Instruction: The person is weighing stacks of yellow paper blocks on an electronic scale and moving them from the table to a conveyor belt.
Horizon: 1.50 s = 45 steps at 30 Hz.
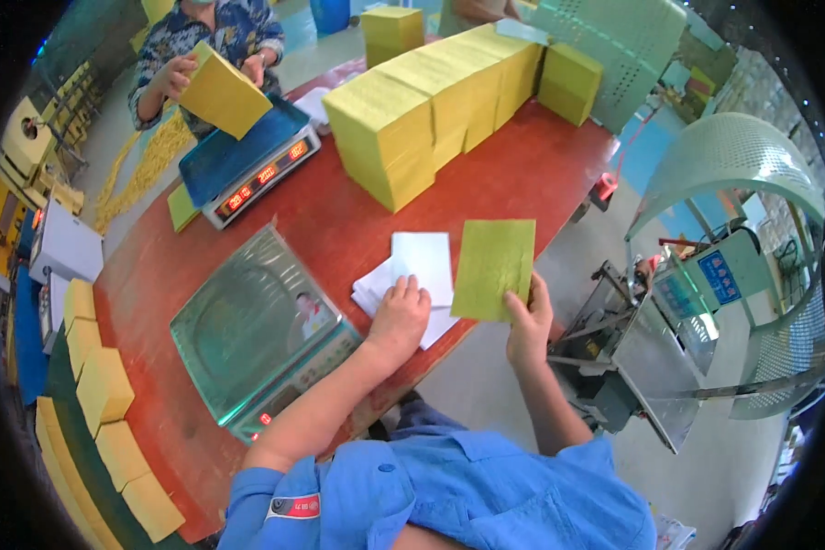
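My right hand (530,323) holds a yellow-green rectangular sheet (493,266) by its lower right corner, thumb on top. It hovers by the near edge of the red table (275,202); whether it is one sheet or a thin stack I cannot tell. Beside it, my left hand (400,318) rests with its fingers laid on some loose white paper sheets (422,261), which overlap at different angles. To the left of that hand is a scale (247,321) with a greenish plastic-covered top and a small red display.
Tall yellow paper stacks (385,119) stand across the table's far side. A co-worker (206,27) holds a yellow block (225,92) over a second scale (266,174). More yellow blocks (105,390) line the left edge. At right stands a metal machine with a perforated guard (733,165).
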Motion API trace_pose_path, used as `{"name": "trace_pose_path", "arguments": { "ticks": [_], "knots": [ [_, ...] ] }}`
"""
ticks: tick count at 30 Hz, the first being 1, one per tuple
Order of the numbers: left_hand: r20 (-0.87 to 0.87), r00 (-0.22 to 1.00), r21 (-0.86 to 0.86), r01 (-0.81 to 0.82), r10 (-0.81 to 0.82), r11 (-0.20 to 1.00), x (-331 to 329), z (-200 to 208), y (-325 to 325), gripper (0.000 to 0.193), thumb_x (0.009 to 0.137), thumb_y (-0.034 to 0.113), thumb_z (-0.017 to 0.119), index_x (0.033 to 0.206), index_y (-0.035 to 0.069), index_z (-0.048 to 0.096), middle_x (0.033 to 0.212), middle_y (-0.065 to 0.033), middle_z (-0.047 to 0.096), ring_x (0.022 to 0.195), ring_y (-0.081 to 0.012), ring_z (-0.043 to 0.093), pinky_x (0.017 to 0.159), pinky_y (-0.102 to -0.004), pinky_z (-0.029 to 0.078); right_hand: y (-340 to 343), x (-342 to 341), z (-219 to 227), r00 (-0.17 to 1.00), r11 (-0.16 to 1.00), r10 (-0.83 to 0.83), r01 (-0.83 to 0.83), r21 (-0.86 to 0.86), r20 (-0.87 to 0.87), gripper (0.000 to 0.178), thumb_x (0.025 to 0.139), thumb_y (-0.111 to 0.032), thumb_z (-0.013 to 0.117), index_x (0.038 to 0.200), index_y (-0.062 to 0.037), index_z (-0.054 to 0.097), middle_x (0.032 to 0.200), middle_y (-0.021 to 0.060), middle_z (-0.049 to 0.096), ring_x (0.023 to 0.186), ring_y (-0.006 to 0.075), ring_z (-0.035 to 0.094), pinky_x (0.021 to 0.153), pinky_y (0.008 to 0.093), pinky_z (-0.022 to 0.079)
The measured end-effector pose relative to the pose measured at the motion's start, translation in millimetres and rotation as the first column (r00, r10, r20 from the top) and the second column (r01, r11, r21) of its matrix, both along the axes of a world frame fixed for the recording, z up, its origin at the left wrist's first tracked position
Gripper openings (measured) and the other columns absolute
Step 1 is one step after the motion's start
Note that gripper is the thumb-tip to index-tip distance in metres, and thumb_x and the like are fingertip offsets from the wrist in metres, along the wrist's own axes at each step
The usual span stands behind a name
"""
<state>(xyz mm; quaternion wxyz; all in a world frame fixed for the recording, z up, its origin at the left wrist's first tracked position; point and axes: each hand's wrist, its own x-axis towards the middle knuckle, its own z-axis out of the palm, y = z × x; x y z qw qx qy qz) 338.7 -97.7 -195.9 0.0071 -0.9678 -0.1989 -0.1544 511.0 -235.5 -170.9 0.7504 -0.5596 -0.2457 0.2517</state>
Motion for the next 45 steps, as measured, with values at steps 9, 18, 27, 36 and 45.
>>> {"name": "trace_pose_path", "arguments": {
  "ticks": [9,18,27,36,45],
  "knots": [
    [0.044,0.999,0.07,-0.012,0.009,0.998,38.5,-10.8,30.7,0.008,0.076,0.007,0.058,0.082,0.002,0.059,0.084,-0.0108,0.055,0.085,-0.0254,0.059,0.067,-0.0342,0.054,-10.6,5.8,7.7,0.991,0.998,0.068,-0.069,0.001,-0.116,0.052,0.087,0.004,0.055,0.137,0.003,0.045,0.13,0.0104,0.055,0.12,0.0181,0.054,0.104,0.0334,0.041],
    [-0.059,0.982,-0.111,-0.185,0.179,0.977,11.0,-11.1,19.1,0.034,0.081,0.005,0.053,0.112,-0.008,0.056,0.127,-0.0313,0.05,0.116,-0.0409,0.052,0.098,-0.0479,0.047,35.3,40.2,-4.3,0.985,0.979,0.163,-0.154,-0.131,0.06,0.051,0.086,0.002,0.056,0.136,0.0014,0.047,0.127,0.0109,0.057,0.118,0.019,0.054,0.101,0.032,0.042],
    [-0.045,0.984,-0.044,-0.172,0.17,0.984,6.9,-16.1,-19.8,0.016,0.075,0.018,0.058,0.074,0.005,0.067,0.082,-0.0106,0.064,0.079,-0.0223,0.059,0.064,-0.0352,0.046,45.8,61.2,-27.2,0.177,0.908,0.317,0.228,-0.352,0.932,0.048,0.087,0.0,0.057,0.135,0.0017,0.05,0.136,0.0201,0.052,0.119,0.0291,0.056,0.099,0.0397,0.046],
    [0.47,0.686,-0.224,-0.515,0.555,0.827,-211.5,92.2,-70.9,0.022,0.077,0.012,0.067,0.096,0.003,0.063,0.087,-0.0094,0.06,0.077,-0.0263,0.06,0.067,-0.0384,0.049,105.5,-158.2,81.8,0.338,0.648,0.687,-0.685,-0.332,0.643,0.028,0.08,0.009,0.06,0.107,0.0023,0.066,0.102,0.0142,0.068,0.095,0.0246,0.065,0.087,0.0332,0.049],
    [0.593,0.178,-0.282,-0.867,0.785,0.41,-462.0,88.7,-161.4,0.018,0.079,0.001,0.069,0.096,0.002,0.067,0.085,-0.0136,0.068,0.078,-0.0305,0.067,0.067,-0.037,0.054,147.8,-436.1,142.6,-0.221,0.048,0.512,-0.958,-0.284,0.83,0.024,0.08,0.006,0.064,0.103,0.0002,0.065,0.103,0.0185,0.067,0.094,0.0337,0.066,0.08,0.0384,0.054]
  ]
}}
